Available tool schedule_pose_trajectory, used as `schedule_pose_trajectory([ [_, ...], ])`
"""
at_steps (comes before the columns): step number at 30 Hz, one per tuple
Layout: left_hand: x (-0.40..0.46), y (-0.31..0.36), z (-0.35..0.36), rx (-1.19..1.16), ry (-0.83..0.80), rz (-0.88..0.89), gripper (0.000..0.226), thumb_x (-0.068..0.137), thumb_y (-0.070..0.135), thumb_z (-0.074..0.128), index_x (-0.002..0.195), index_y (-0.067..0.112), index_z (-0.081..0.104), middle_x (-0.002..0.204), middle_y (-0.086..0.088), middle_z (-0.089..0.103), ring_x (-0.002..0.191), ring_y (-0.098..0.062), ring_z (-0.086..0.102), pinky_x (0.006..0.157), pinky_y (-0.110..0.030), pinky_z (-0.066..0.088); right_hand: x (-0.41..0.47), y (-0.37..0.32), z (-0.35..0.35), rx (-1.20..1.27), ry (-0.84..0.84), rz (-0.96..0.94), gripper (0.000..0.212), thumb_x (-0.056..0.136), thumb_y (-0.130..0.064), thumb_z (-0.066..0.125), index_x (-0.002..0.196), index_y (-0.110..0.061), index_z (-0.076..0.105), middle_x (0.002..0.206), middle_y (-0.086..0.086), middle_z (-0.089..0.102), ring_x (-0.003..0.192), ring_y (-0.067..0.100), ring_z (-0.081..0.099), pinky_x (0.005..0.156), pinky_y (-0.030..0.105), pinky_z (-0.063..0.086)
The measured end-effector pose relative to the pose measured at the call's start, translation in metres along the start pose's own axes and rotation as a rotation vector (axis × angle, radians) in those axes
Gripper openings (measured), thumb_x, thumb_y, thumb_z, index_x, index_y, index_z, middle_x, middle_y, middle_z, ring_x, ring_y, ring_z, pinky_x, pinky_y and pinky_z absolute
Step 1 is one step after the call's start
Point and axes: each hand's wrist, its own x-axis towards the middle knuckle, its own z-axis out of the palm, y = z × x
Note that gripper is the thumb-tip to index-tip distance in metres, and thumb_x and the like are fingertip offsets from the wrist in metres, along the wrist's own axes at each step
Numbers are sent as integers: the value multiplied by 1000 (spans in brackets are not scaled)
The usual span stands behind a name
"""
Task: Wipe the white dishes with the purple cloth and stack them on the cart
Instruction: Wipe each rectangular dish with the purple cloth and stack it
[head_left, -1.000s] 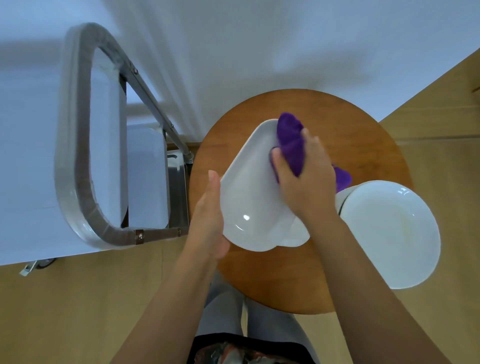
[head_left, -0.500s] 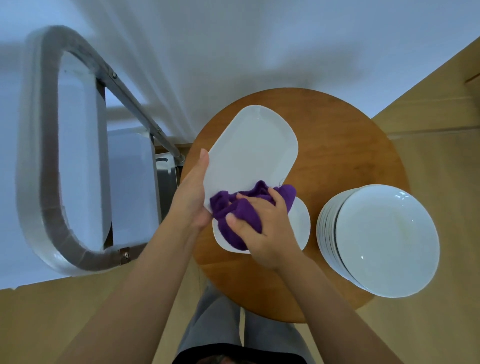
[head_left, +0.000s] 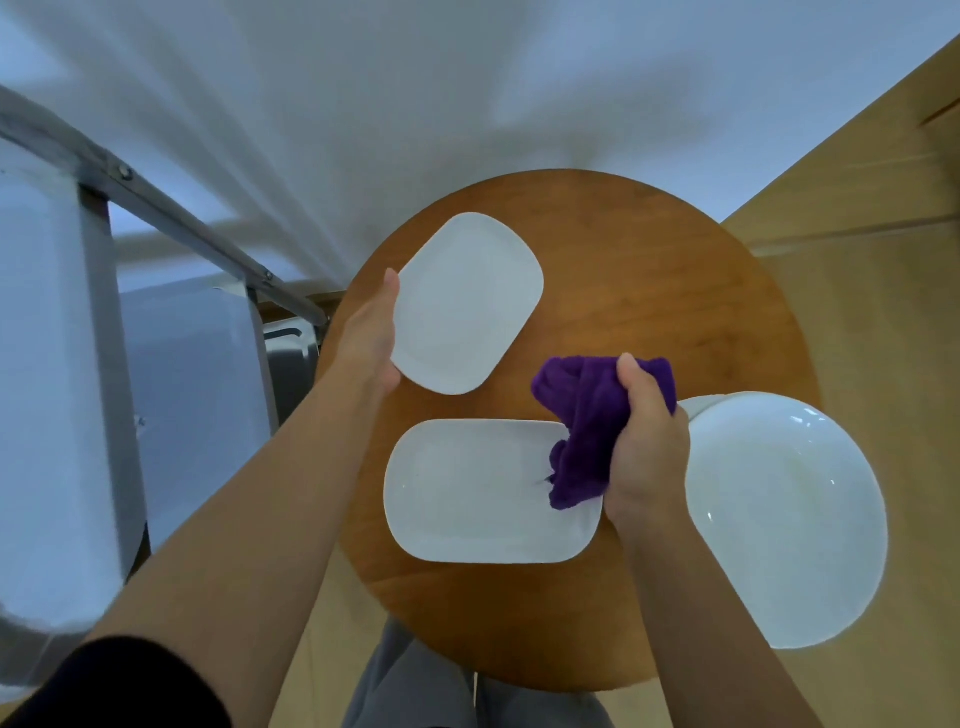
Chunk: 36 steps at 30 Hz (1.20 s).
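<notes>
wiped plate (head_left: 464, 301) held in my left hand (head_left: 371, 332) — fingers probably under it | right hand (head_left: 644, 447) bunches purple cloth (head_left: 587, 426) | next: carry it past table's (head_left: 649, 270) left edge onto cart (head_left: 208, 374)

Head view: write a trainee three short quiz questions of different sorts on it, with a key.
1. True or false: the right hand grips the purple cloth.
2. Which does the left hand hold? A) the small dish B) the large dish C) the round plates
3. Fill in: the large dish lies on the round wooden ____.

Key: 1 true; 2 A; 3 table.
</notes>
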Motion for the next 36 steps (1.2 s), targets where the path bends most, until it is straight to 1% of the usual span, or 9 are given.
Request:
schedule_pose_trajectory([
  [5,16,3,17,276,142,43,28,93,58,41,97,32,50,83,12,58,76,-11,57,41,-15,46,4,-1,2,-52,-52,7,42,89,-38,56,48,-47,61,43,-16,51,44,1,55,55,27,45],
  [9,27,-1,21,503,123,121,35,91,61,41,96,31,57,85,15,57,79,-8,55,56,-20,40,8,-4,3,-69,-80,15,42,89,-40,56,48,-48,59,44,-15,51,47,4,54,54,26,46],
  [12,39,-10,22,594,142,164,52,91,55,50,130,21,49,113,6,54,95,-15,50,77,-28,41,11,-6,3,-86,-91,30,36,88,-41,56,53,-43,62,44,-16,50,43,-2,53,44,16,44],
  [16,44,-22,23,749,196,174,55,90,44,57,137,20,40,140,-8,37,102,-20,43,88,-36,42,10,-6,3,-89,-82,81,30,87,-43,57,59,-32,60,44,-17,52,43,-3,55,47,20,44],
  [22,35,-36,21,893,225,262,67,91,36,59,145,14,24,146,-10,29,129,-31,40,100,-42,42,9,-6,2,-96,-69,76,25,87,-45,56,70,-27,54,47,-16,54,52,5,56,46,17,44],
  [26,4,-52,5,992,69,281,71,92,35,57,148,15,17,150,-7,29,137,-28,31,110,-48,35,1,-4,1,-74,-57,97,22,88,-46,56,75,-28,51,45,-20,54,65,12,56,56,25,45],
  [29,-27,-73,-22,1044,17,431,29,98,32,47,115,13,59,115,-9,61,105,-22,55,93,-42,47,-6,-1,0,-73,-58,86,23,88,-45,56,73,-27,52,44,-18,54,64,12,56,58,26,45],
  [31,-46,-85,-42,993,66,467,39,98,36,43,87,6,65,82,-12,62,79,-26,57,77,-45,47,-11,3,-1,-66,-55,87,25,87,-45,57,69,-28,54,44,-17,54,63,11,56,58,27,46],
  [36,-71,-116,-71,941,224,350,41,93,41,49,119,13,65,95,-3,53,86,-14,50,77,-26,39,-26,14,-6,-86,-75,60,35,86,-48,57,53,-37,62,48,-14,54,62,13,57,63,30,48],
])
